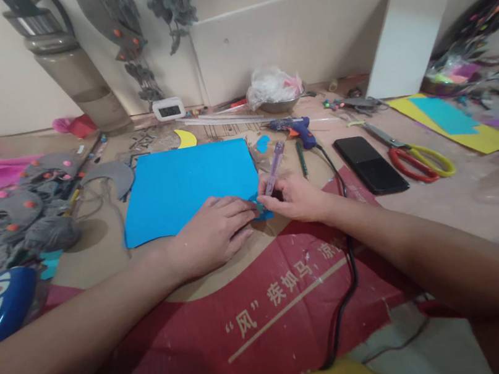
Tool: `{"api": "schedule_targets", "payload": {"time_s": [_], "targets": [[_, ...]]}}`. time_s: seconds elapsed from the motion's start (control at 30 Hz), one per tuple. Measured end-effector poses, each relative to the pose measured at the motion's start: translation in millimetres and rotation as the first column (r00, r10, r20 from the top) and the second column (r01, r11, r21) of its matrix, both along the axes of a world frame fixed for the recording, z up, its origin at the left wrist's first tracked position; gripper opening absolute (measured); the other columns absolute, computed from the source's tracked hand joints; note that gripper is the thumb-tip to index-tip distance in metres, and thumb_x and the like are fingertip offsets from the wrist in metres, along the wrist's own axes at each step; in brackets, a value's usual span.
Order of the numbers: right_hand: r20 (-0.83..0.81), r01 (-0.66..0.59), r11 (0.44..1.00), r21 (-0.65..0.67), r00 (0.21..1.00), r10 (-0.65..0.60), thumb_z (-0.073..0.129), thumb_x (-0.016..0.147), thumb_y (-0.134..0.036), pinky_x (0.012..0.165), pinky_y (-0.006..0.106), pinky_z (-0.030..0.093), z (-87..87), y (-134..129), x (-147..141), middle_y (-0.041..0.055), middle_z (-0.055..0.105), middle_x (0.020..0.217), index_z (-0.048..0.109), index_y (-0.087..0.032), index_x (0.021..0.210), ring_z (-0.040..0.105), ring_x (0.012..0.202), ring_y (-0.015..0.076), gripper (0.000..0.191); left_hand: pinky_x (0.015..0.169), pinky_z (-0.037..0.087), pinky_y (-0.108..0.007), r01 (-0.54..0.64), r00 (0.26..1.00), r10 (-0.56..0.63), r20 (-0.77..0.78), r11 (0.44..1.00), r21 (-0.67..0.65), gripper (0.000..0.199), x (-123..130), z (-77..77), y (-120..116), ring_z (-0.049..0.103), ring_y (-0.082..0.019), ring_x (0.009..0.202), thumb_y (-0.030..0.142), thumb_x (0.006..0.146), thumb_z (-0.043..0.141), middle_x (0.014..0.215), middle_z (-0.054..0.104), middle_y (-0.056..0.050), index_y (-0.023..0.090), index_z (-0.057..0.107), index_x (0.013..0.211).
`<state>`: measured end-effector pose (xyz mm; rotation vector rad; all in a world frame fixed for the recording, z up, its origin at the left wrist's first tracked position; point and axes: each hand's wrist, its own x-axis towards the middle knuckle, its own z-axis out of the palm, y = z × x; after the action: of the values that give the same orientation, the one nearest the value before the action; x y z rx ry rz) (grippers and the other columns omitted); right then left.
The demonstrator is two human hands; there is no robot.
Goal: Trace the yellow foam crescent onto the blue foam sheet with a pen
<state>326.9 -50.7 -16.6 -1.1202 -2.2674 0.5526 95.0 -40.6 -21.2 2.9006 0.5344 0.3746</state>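
A bright blue sheet (188, 183) lies on the cardboard in front of me. My left hand (224, 225) rests flat near its lower right corner, fingers stretched out and pressing down. My right hand (298, 197) is closed around a purple pen (276, 167), held upright and slightly tilted. The pen's tip is hidden behind my fingers. Between my two hands is a small teal piece (260, 209) at the sheet's corner, partly covered by fingertips. A small blue cut-out (262, 144) lies just beyond the sheet's right edge.
A glue gun (300, 129) trails a black cord past my right wrist. Right of it are a dark green pencil (302, 159), a phone (370, 164) and scissors (413, 153). Grey felt pieces (5, 214) and a bottle (78, 81) stand left; a white clock (168, 109) is behind.
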Motion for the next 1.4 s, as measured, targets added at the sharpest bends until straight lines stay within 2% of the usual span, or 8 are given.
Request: {"api": "schedule_targets", "payload": {"time_s": [0.47, 0.67, 1.4], "targets": [[0.001, -0.009, 1.000, 0.018, 1.000, 0.009, 0.048, 0.093, -0.033, 0.061, 0.026, 0.034, -0.4, -1.1, -1.6, -0.0015, 0.051, 0.065, 0.052, -0.019, 0.076, 0.047, 0.058, 0.0116, 0.023, 0.096, 0.043, -0.045, -0.001, 1.000, 0.000, -0.019, 1.000, -0.004, 0.030, 0.0, 3.9, -0.9, 0.059, -0.028, 0.117, 0.028, 0.101, 0.049, 0.125, 0.066, -0.011, 0.016, 0.060, 0.125], [0.010, 0.004, 1.000, 0.023, 1.000, -0.005, 0.049, 0.093, -0.033, 0.059, 0.026, 0.033, -0.3, -1.2, -1.9, -0.0021, 0.050, 0.063, 0.054, -0.018, 0.077, 0.046, 0.057, 0.0112, 0.022, 0.098, 0.043, -0.045, 0.020, 1.000, -0.020, -0.006, 1.000, -0.018, 0.024, -1.5, 3.2, 0.7, 0.059, -0.027, 0.119, 0.029, 0.102, 0.047, 0.122, 0.068, -0.009, 0.017, 0.063, 0.115], [-0.032, -0.039, 0.999, 0.016, 0.999, 0.040, 0.049, 0.095, -0.032, 0.063, 0.027, 0.036, -1.3, -3.4, -4.8, -0.0014, 0.053, 0.067, 0.052, -0.019, 0.079, 0.048, 0.062, 0.0122, 0.021, 0.099, 0.043, -0.043, 0.031, 0.999, -0.031, 0.013, 0.999, -0.025, 0.023, -4.1, 1.6, 3.6, 0.059, -0.026, 0.119, 0.029, 0.100, 0.051, 0.123, 0.067, -0.009, 0.019, 0.064, 0.116]]}}
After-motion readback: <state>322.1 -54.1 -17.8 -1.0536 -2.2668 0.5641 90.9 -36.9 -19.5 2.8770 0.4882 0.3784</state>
